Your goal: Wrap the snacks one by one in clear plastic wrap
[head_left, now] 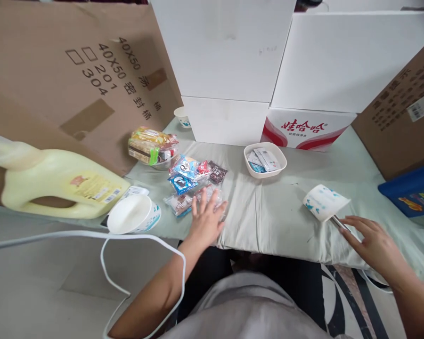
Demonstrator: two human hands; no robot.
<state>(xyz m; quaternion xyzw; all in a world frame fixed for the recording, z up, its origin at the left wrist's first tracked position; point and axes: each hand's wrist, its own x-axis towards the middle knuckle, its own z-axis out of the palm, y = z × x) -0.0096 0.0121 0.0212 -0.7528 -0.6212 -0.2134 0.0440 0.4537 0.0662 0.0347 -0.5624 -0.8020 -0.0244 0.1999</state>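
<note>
My left hand [207, 219] lies palm down with fingers spread over clear-wrapped snack packets [179, 203] near the table's front edge. Just beyond its fingertips is a pile of blue and white snack packets [184, 172], beside a dark brown packet [218, 172]. At the right, my right hand [376, 242] has its thumb and fingers around a slim metal handle [339, 223]. The handle's far end meets a white paper cup [323, 202] with blue print, tipped on its side. Whether the handle goes into the cup or under it, I cannot tell.
A white bowl [283, 162] holds flat sachets. Packaged snacks fill a clear bowl [162, 164] at the left. Another paper cup [151, 216] stands by a yellow jug [74, 176], near a white cable [148, 237]. White boxes [226, 120] and cardboard boxes [92, 28] wall the table [261, 212].
</note>
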